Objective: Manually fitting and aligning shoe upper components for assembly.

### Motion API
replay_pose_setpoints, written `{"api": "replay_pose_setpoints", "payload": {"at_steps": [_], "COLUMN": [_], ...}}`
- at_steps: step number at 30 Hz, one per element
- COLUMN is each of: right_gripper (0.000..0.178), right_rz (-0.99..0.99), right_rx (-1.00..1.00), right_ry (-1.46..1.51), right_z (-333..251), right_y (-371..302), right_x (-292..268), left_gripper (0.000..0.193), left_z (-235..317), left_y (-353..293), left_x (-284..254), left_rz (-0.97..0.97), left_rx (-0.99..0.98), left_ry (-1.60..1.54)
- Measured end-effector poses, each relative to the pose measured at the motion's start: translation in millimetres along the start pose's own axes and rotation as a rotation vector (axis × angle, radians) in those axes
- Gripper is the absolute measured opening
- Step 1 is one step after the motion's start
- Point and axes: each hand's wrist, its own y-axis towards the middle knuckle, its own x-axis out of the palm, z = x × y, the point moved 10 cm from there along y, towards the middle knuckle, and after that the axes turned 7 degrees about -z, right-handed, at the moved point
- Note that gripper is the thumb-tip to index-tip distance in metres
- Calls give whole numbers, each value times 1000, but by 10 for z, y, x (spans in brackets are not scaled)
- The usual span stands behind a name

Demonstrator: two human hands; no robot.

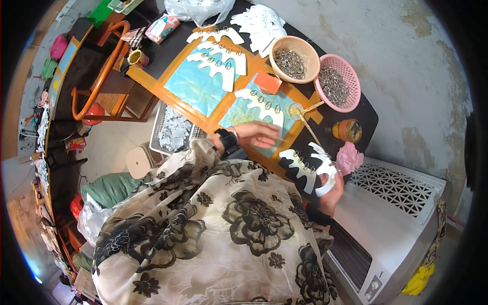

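My right hand [333,190] grips a curved white scalloped piece [325,165] at the table's right edge. Beside it on the black tabletop lies another white scalloped piece with metal rings [301,168]. Fingers stretched out and holding nothing, my left hand [258,134] hovers over a blue sheet [239,114] edged with orange tape. Just beyond that hand, a ringed white piece [262,105] rests on the sheet. Several more ringed white pieces [216,56] lie in rows farther left. A stick [307,124] with a yellowish coated end lies to the right.
Metal rings fill a peach basket [311,47] and a pink basket [356,84]. Near them are a stained jar [349,130] and a pile of white pieces [259,24]. A white heater-like cabinet [396,185] stands at right; an orange-framed chair [96,81] stands at left.
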Motion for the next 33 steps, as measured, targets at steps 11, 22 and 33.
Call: {"api": "replay_pose_setpoints", "payload": {"at_steps": [11, 22, 33], "right_gripper": [31, 35, 56], "right_rz": [383, 433, -126], "right_rx": [261, -302, -178], "right_ry": [-290, -1503, -1715], "right_z": [652, -32, 491], "right_y": [-445, -336, 331], "right_x": [-1914, -1441, 497], "left_gripper": [32, 57, 19], "left_z": [1616, 2416, 1330], "left_y": [-1460, -2041, -1270], "left_x": [-2244, -2823, -1596], "left_rz": [1132, 1605, 889], "left_rx": [613, 101, 754], "left_ry": [785, 1165, 905]}}
